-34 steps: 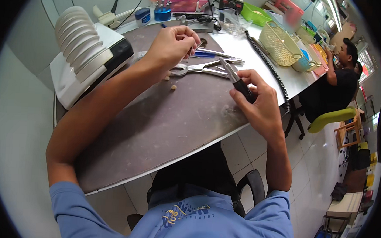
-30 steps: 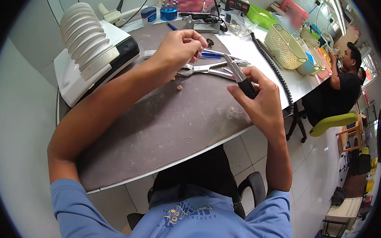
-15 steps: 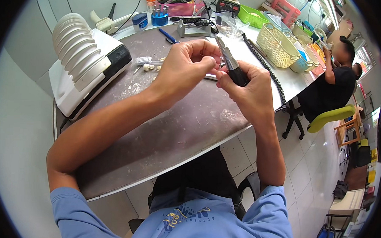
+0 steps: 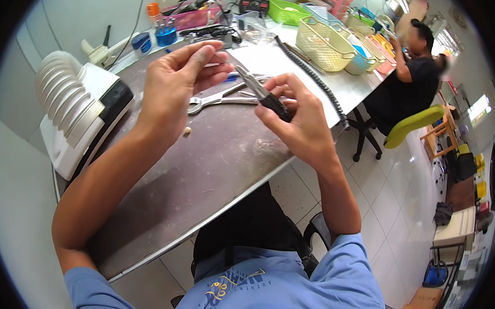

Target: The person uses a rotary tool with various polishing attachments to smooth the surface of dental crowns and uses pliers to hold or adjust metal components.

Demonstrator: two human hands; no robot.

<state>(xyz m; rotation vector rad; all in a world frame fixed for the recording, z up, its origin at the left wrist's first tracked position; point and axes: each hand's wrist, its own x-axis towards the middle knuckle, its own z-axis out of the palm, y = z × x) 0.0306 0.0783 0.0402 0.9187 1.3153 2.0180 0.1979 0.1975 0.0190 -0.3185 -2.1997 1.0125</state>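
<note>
My right hand (image 4: 299,115) is wrapped round a rotary handpiece (image 4: 262,95) with a black grip and silver nose, its tip pointing up and left. Facing that tip, my left hand (image 4: 188,66) is closed in a pinch; what sits between its fingertips is too small and blurred to name. Below the hands a silver metal tool (image 4: 219,99) with a ring-shaped end lies on the brown mat (image 4: 225,159). A small cream-coloured, tooth-like piece (image 4: 187,130) rests on the mat beside my left wrist.
A white machine with a ribbed hose (image 4: 65,99) stands at the left. Along the back are a blue bur holder (image 4: 165,36), a pink basket (image 4: 193,17) and a control box (image 4: 254,4). Cream baskets (image 4: 321,44) and a coiled black cord (image 4: 312,74) lie right. Another person (image 4: 411,79) sits beyond.
The view has shifted, and both hands have moved apart. The handpiece now leans further over to the left. The silver tool and the small cream piece show more fully.
</note>
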